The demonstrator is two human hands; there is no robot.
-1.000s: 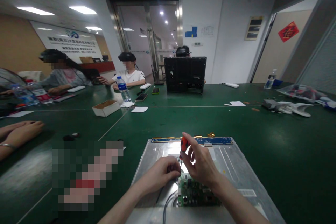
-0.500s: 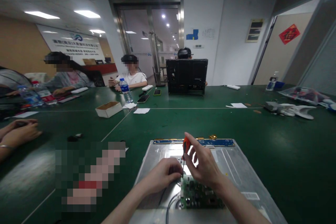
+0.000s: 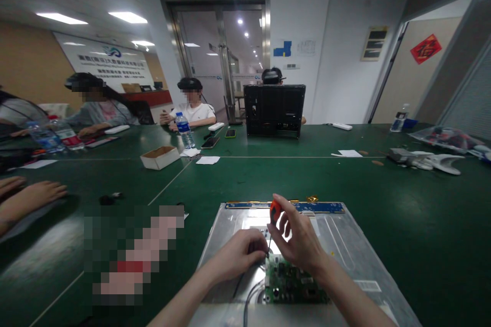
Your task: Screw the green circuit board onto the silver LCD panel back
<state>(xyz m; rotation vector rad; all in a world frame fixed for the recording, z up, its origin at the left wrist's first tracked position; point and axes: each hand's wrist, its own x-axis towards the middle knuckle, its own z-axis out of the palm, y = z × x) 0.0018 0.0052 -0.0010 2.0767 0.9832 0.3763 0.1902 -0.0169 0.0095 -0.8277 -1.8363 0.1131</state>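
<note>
A screwdriver (image 3: 275,211) with a red-orange and black handle is in my right hand (image 3: 301,242), pinched between thumb and fingers. It stands nearly upright, its thin shaft pointing down to the upper left corner of a green circuit board (image 3: 286,286). At that corner the fingers of my left hand (image 3: 245,251) are pinched together around the screwdriver's tip; whatever they grip is hidden. The board lies on a flat silver metal panel (image 3: 368,265) with a blue strip (image 3: 326,208) along its far edge. A dark cable (image 3: 247,306) runs beside the board.
Across the green table (image 3: 215,181) are a small open box (image 3: 160,158), a water bottle (image 3: 184,130) and a black monitor-like casing (image 3: 274,111). Grey-white parts (image 3: 422,159) lie at right. A co-worker's hands (image 3: 36,199) rest at left; several people sit around.
The screwdriver's handle has shifted very slightly in my right hand, while my left hand stays at its tip. At left, the co-worker's hands have gone from gripping something dark to lying flatter.
</note>
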